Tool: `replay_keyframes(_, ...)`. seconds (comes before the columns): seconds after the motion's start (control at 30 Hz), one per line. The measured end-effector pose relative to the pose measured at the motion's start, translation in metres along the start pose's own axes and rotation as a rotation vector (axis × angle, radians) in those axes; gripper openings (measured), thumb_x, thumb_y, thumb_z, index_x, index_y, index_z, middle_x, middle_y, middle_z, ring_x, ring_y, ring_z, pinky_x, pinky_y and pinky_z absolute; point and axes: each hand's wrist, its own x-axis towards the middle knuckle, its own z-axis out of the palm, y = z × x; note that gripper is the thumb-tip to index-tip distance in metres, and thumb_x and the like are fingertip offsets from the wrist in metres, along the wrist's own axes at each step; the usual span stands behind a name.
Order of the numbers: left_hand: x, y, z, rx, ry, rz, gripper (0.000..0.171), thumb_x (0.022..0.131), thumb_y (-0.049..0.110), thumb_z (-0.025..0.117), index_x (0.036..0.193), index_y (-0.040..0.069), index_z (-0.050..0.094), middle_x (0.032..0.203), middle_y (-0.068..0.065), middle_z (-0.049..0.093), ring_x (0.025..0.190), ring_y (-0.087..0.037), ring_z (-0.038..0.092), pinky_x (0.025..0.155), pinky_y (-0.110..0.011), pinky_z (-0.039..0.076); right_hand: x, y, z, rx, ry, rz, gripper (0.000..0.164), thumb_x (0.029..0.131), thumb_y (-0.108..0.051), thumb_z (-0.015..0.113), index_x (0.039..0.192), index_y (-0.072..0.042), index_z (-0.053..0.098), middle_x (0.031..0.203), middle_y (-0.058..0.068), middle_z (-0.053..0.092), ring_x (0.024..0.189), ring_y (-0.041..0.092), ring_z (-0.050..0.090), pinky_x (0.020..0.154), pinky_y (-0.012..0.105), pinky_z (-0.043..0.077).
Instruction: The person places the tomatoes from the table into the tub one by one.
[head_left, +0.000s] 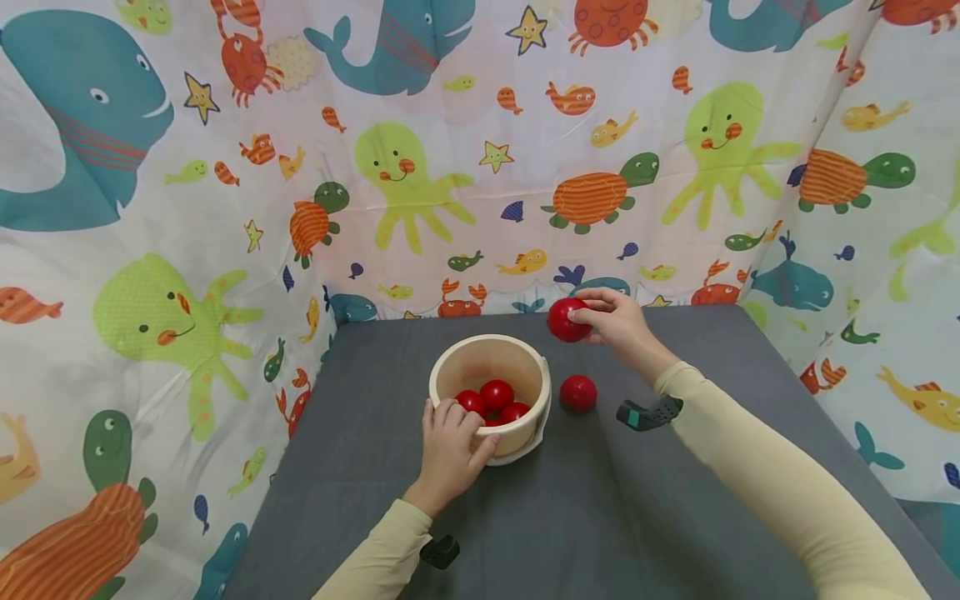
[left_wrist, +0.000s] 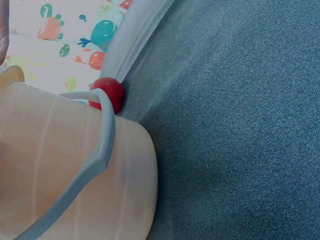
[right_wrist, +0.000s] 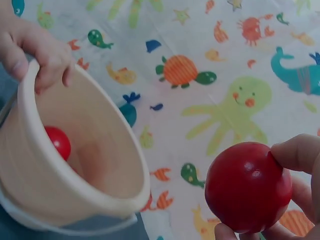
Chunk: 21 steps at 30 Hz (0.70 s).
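Observation:
A cream bucket (head_left: 487,350) stands on the table with several red balls (head_left: 497,395) inside it. My left hand (head_left: 448,450) grips its near left rim, with fingers hooked over the inside and thumb on the outer side. To the right of the bucket and above the table, my right hand (head_left: 611,325) holds a glossy red ball (right_wrist: 248,187) between thumb and fingers. Another red ball (head_left: 578,393) lies on the table just right of the bucket. In the left wrist view most of the left hand is out of frame.
A dark grey cloth (head_left: 360,467) covers the table. The bucket's pale handle (left_wrist: 102,145) hangs down along its outer side. A curtain (head_left: 480,208) printed with sea animals rises behind the table and along both sides.

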Motion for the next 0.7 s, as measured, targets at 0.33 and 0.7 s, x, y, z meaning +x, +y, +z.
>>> replay_keyframes(0.33, 0.000, -0.001, 0.001, -0.005, -0.024, -0.022, 0.025, 0.090, 0.042, 0.064, 0.090, 0.017, 0.063, 0.095, -0.006, 0.061, 0.116, -0.031, 0.054, 0.111, -0.074, 0.031, 0.008, -0.014, 0.045, 0.037, -0.038, 0.002, 0.051, 0.095, -0.017, 0.069, 0.143, -0.009, 0.053, 0.146, 0.019, 0.056, 0.128, 0.037, 0.057, 0.102, 0.051, 0.054)
replay_keyframes(0.7, 0.000, -0.002, 0.002, -0.020, -0.036, -0.029, 0.025, 0.092, 0.043, 0.063, 0.092, 0.018, 0.063, 0.097, -0.006, 0.062, 0.117, -0.033, 0.055, 0.111, -0.074, 0.031, 0.012, -0.009, 0.093, 0.061, -0.100, 0.011, 0.046, 0.093, -0.017, 0.071, 0.137, -0.010, 0.059, 0.139, 0.019, 0.061, 0.126, 0.037, 0.060, 0.100, 0.052, 0.055)
